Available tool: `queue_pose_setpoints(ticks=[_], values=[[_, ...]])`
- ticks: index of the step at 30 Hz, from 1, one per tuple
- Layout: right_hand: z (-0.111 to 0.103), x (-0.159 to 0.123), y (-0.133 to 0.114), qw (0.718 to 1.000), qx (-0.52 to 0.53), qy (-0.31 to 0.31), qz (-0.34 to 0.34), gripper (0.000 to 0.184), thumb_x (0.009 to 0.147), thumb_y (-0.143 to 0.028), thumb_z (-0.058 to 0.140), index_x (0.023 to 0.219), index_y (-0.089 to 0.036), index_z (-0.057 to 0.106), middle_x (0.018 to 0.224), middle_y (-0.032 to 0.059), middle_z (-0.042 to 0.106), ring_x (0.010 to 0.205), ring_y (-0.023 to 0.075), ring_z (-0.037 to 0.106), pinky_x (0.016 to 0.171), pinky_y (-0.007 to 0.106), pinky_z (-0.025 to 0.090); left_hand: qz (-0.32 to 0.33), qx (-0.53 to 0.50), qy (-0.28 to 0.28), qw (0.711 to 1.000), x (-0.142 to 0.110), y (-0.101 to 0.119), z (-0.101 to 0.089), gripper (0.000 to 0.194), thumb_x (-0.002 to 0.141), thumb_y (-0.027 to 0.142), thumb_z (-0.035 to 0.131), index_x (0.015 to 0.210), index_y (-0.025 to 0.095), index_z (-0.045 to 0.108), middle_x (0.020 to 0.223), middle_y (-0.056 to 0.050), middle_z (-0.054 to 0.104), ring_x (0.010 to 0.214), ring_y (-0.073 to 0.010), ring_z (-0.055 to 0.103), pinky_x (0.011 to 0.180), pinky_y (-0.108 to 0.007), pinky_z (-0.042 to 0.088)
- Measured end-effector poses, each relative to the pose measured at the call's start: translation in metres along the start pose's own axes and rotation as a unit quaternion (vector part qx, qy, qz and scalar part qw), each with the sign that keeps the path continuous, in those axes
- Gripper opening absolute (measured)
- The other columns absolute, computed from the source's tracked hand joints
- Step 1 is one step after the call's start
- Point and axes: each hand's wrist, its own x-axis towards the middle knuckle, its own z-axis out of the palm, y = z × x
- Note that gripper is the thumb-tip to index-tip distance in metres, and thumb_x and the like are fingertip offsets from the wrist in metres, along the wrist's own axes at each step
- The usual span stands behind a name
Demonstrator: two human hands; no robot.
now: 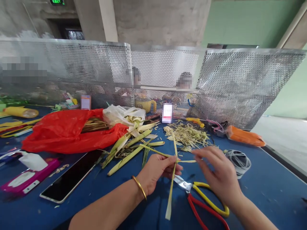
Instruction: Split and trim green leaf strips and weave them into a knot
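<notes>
In the head view, the left hand's curled fingers cover part of the crossed pale-green leaf strips [170, 195], and the handles of the red-and-yellow metal scissors [185, 185] run partly behind the right hand or off the bottom edge. People behind the perforated metal screen [165, 67] are blurred.

A pile of thin plant shreds [189, 134] lies beyond the hands on the blue counter [261, 191]; a red plastic bag [64, 131] and long husk leaves [129, 159] lie to the left.

The strips cross above the scissors, pinched at their knot by the left hand [159, 169]; the right hand [218, 172], fingers bent, is at the rightward strip's end, its grip unclear.
</notes>
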Motion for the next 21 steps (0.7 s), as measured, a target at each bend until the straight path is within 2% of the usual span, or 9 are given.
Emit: queue_pose_setpoints(ticks=[3, 4, 6, 9, 11, 13, 16, 19, 21], values=[[0.008, -0.007, -0.015, 0.975, -0.06, -0.123, -0.174, 0.022, 0.093, -0.015, 0.045, 0.103, -0.019, 0.064, 0.082, 0.0047, 0.066, 0.074, 0.0175, 0.059, 0.073, 0.033, 0.041, 0.015, -0.006, -0.019, 1.0, 0.0, 0.003, -0.001, 0.033, 0.063, 0.04, 0.079, 0.079, 0.011, 0.073, 0.081, -0.01, 0.073, 0.071, -0.0157, 0.065, 0.066, -0.024, 0.048], [0.014, -0.01, -0.019, 0.963, -0.077, -0.154, -0.205, 0.023, 0.094, -0.013, 0.042, 0.104, -0.018, 0.062, 0.082, 0.0047, 0.066, 0.074, 0.0177, 0.059, 0.073, 0.034, 0.04, 0.023, -0.004, -0.026, 0.999, 0.0, 0.003, -0.001, 0.03, 0.062, 0.035, 0.079, 0.08, 0.012, 0.074, 0.081, -0.009, 0.073, 0.072, -0.0148, 0.065, 0.066, -0.023, 0.047], [0.024, -0.015, -0.023, 0.95, -0.109, -0.177, -0.235, 0.024, 0.096, -0.011, 0.038, 0.1, -0.016, 0.061, 0.081, 0.0049, 0.064, 0.074, 0.0186, 0.057, 0.073, 0.035, 0.038, 0.032, 0.003, -0.03, 0.999, -0.001, 0.003, -0.001, 0.024, 0.06, 0.028, 0.08, 0.077, 0.012, 0.074, 0.079, -0.007, 0.073, 0.072, -0.0139, 0.063, 0.065, -0.022, 0.046], [0.031, -0.02, -0.022, 0.948, -0.124, -0.169, -0.241, 0.023, 0.096, -0.013, 0.039, 0.084, -0.017, 0.059, 0.077, 0.004, 0.06, 0.07, 0.0183, 0.052, 0.07, 0.034, 0.034, 0.023, -0.018, -0.004, 1.0, -0.001, 0.001, 0.003, 0.021, 0.057, 0.023, 0.081, 0.071, 0.012, 0.07, 0.074, -0.008, 0.072, 0.069, -0.0153, 0.064, 0.066, -0.024, 0.048], [0.03, -0.022, -0.022, 0.947, -0.111, -0.174, -0.247, 0.026, 0.096, -0.013, 0.038, 0.077, -0.017, 0.055, 0.073, 0.0032, 0.058, 0.067, 0.0175, 0.049, 0.067, 0.034, 0.032, 0.013, -0.05, 0.031, 0.998, -0.002, -0.001, 0.006, 0.024, 0.055, 0.018, 0.081, 0.074, 0.012, 0.068, 0.072, -0.009, 0.073, 0.068, -0.0164, 0.066, 0.067, -0.026, 0.05], [0.027, -0.022, -0.023, 0.944, -0.098, -0.19, -0.251, 0.028, 0.095, -0.012, 0.036, 0.073, -0.018, 0.053, 0.071, 0.0031, 0.056, 0.066, 0.0172, 0.046, 0.067, 0.034, 0.032, 0.008, -0.073, 0.059, 0.996, -0.002, -0.003, 0.008, 0.029, 0.054, 0.014, 0.08, 0.079, 0.012, 0.067, 0.07, -0.009, 0.072, 0.065, -0.0165, 0.066, 0.066, -0.026, 0.05], [0.024, -0.022, -0.025, 0.938, -0.087, -0.212, -0.258, 0.029, 0.095, -0.013, 0.035, 0.073, -0.018, 0.053, 0.07, 0.0032, 0.056, 0.066, 0.0176, 0.046, 0.068, 0.034, 0.034, 0.004, -0.075, 0.062, 0.995, -0.002, -0.004, 0.01, 0.028, 0.055, 0.013, 0.079, 0.08, 0.012, 0.066, 0.068, -0.008, 0.072, 0.06, -0.0145, 0.064, 0.063, -0.024, 0.049], [0.022, -0.02, -0.024, 0.949, -0.064, -0.188, -0.244, 0.021, 0.097, -0.014, 0.037, 0.094, -0.016, 0.058, 0.078, 0.0045, 0.062, 0.072, 0.0184, 0.052, 0.073, 0.034, 0.038, 0.005, -0.07, 0.054, 0.996, -0.003, -0.001, 0.007, 0.031, 0.056, 0.014, 0.077, 0.085, 0.011, 0.066, 0.07, -0.007, 0.071, 0.062, -0.014, 0.064, 0.061, -0.023, 0.049], [0.02, -0.017, -0.018, 0.972, -0.063, -0.122, -0.188, 0.023, 0.098, -0.019, 0.04, 0.116, -0.013, 0.053, 0.086, 0.0064, 0.064, 0.078, 0.019, 0.055, 0.076, 0.033, 0.039, 0.004, -0.072, 0.04, 0.997, -0.004, 0.003, 0.004, 0.03, 0.058, 0.016, 0.074, 0.087, 0.011, 0.067, 0.071, -0.006, 0.07, 0.064, -0.0149, 0.064, 0.061, -0.024, 0.05]])
